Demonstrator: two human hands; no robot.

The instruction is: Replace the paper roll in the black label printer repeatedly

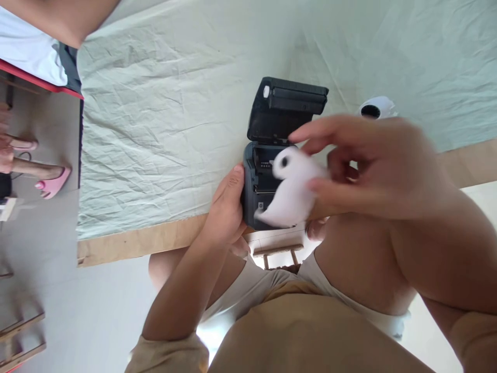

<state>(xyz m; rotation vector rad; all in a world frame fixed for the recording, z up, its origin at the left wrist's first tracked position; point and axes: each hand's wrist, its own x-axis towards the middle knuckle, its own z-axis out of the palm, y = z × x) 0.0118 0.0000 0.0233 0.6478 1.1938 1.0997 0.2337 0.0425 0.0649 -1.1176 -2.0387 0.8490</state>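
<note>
A dark portable label printer (250, 181) lies at the table's near edge, its lid (287, 103) swung up and its paper bay exposed. Around the printer's left side my left hand (229, 207) is wrapped, thumb on the rim. My right hand (373, 166), blurred, pinches a small white paper roll (298, 181) over the right part of the bay. The roll's dark core faces left, and a loose strip curls down over the printer's front. Whether the roll touches the bay I cannot tell.
A white cylindrical object with a dark opening (382, 107) stands on the cloth-covered table (166, 119), behind my right hand. Another person's arm (66, 20) reaches in at the top left. A pink slipper (58, 184) shows on the floor at left, with wooden stools below.
</note>
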